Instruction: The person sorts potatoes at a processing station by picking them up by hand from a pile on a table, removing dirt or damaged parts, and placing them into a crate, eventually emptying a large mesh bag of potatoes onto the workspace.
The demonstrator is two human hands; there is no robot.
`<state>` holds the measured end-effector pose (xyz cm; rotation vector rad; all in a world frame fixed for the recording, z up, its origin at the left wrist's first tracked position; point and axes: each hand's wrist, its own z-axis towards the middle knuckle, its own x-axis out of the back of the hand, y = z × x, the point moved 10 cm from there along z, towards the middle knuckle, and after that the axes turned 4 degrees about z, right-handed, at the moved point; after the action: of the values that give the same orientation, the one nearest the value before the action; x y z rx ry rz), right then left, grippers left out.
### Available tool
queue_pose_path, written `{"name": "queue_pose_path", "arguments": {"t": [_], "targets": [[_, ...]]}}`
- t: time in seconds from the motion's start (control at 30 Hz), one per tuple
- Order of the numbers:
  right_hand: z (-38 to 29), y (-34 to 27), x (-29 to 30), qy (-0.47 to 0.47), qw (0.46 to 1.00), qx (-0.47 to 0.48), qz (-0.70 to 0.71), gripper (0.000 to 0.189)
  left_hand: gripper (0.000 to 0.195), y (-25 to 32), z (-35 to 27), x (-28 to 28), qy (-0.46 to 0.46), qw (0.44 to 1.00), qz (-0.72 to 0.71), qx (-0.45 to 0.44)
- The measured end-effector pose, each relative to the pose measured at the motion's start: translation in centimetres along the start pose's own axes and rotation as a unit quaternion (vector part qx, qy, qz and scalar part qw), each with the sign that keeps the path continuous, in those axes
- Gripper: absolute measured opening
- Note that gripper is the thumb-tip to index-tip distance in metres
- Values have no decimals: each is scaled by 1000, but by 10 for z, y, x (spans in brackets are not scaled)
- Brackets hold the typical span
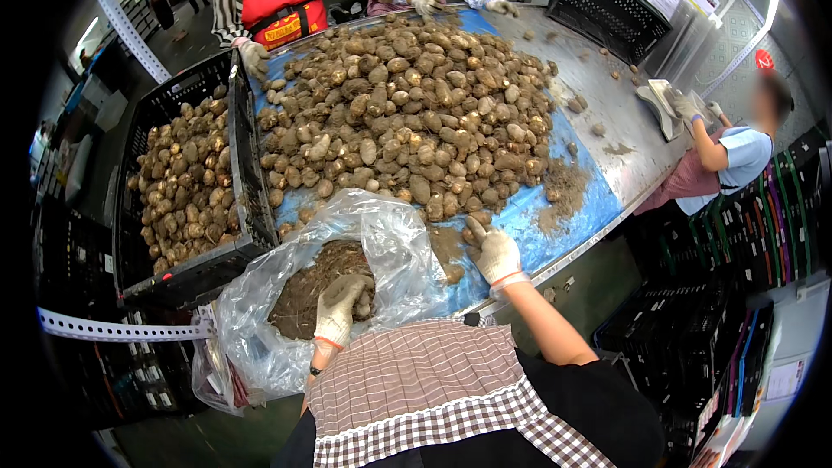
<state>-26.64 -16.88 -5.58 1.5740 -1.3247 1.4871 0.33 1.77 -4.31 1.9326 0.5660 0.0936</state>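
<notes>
A large heap of brown, soil-caked taro corms covers blue plastic sheeting on a metal table. At its near edge, my gloved right hand has its fingers against a small taro corm; the grip cannot be made out. My left hand, in a soiled knitted glove, is over the mouth of a clear plastic bag. Its fingers are curled, and whether they hold anything is hidden. Dark soil and root fibres fill the bag's opening.
A black plastic crate of taro corms stands left of the heap. Across the table are two people with gloved hands. At right, a person holds a pale scoop-like tray. An upended black crate is at the far corner.
</notes>
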Motion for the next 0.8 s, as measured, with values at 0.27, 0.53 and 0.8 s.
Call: {"name": "queue_pose_path", "arguments": {"t": [0.27, 0.53, 0.8], "targets": [[-3, -97, 5, -171, 701, 99, 686, 60, 33, 48, -11, -9, 86, 956, 104, -262], [-18, -192, -19, -240, 691, -7, 682, 57, 24, 120, -25, -68, 150, 755, 522, -368], [-40, -250, 92, 137, 851, 407, 302, 49, 53, 49, 35, 12, 82, 981, 134, -110]]}}
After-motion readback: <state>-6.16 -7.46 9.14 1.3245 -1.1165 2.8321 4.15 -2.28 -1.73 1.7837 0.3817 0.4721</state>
